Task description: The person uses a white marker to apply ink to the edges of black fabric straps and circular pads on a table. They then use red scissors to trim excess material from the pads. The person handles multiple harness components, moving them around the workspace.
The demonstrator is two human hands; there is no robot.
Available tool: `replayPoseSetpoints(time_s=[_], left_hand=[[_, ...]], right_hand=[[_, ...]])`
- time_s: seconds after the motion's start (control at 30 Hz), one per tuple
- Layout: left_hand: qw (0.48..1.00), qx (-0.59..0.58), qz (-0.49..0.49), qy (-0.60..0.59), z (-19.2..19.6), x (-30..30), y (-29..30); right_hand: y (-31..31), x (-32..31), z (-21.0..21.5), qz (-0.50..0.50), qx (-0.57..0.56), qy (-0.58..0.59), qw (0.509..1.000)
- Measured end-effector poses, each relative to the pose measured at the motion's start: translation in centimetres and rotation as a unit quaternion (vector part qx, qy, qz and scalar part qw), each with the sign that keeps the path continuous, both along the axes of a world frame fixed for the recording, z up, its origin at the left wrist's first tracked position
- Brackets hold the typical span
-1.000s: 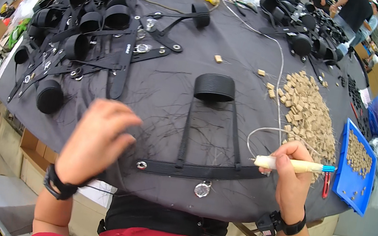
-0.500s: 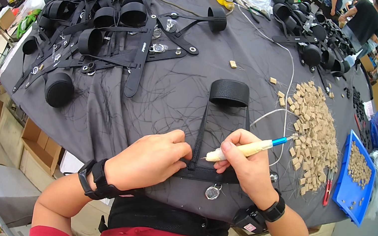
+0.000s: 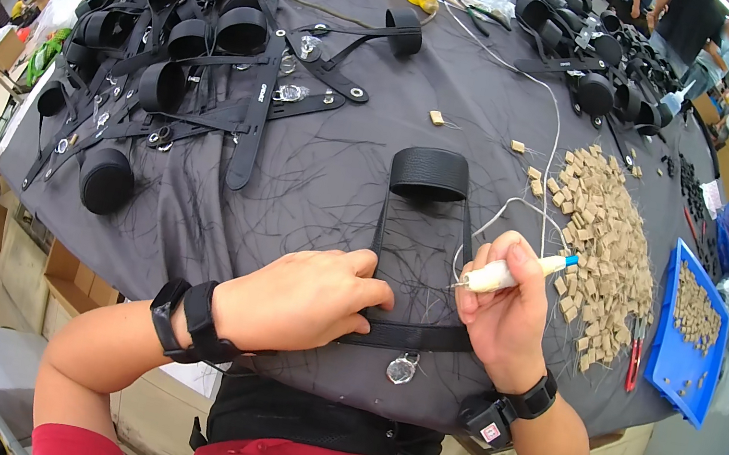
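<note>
A black leather strap piece lies in front of me. Its round cuff (image 3: 430,177) stands at the far end, and two thin straps run from it to a wide crosswise strap (image 3: 425,338) near me. My left hand (image 3: 308,300) is closed at the left end of that strap, its fingertips pinching it. In my right hand (image 3: 512,322) I grip a corded, white pen-shaped tool (image 3: 501,274) with a thin metal tip and a blue end. The tip is raised off the leather, right of the right thin strap. A clear round buckle-like piece (image 3: 401,369) lies by the wide strap's near edge.
Small tan blocks (image 3: 601,240) are heaped on the right, beside red-handled pliers (image 3: 635,358) and a blue tray (image 3: 658,377). Black strap pieces (image 3: 160,84) pile up at the far left. A white cord (image 3: 555,115) crosses the grey cloth, strewn with dark threads. People stand farther off.
My right hand has lifted the pen-shaped tool away from the left thin strap and moved right. My left hand still holds the wide strap, with its fingers slightly farther right.
</note>
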State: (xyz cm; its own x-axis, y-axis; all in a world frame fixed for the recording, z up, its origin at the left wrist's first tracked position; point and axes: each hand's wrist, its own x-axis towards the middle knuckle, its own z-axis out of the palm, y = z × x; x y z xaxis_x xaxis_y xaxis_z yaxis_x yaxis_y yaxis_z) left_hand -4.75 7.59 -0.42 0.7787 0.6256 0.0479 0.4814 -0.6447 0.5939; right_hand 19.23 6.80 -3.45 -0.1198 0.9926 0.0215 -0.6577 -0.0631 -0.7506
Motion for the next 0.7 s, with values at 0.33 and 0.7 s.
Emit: replayPoseSetpoints(time_s=[0.33, 0.7], left_hand=[[0.974, -0.190, 0.082, -0.096, -1.1, 0.2, -0.1], [0.993, 0.010, 0.082, 0.079, 1.5, -3.6, -1.2]], right_hand=[[0.2, -0.3, -1.0, 0.016, -0.017, -0.013, 1.000], [-0.4, -0.6, -0.8, 0.014, 0.001, -0.067, 0.998]])
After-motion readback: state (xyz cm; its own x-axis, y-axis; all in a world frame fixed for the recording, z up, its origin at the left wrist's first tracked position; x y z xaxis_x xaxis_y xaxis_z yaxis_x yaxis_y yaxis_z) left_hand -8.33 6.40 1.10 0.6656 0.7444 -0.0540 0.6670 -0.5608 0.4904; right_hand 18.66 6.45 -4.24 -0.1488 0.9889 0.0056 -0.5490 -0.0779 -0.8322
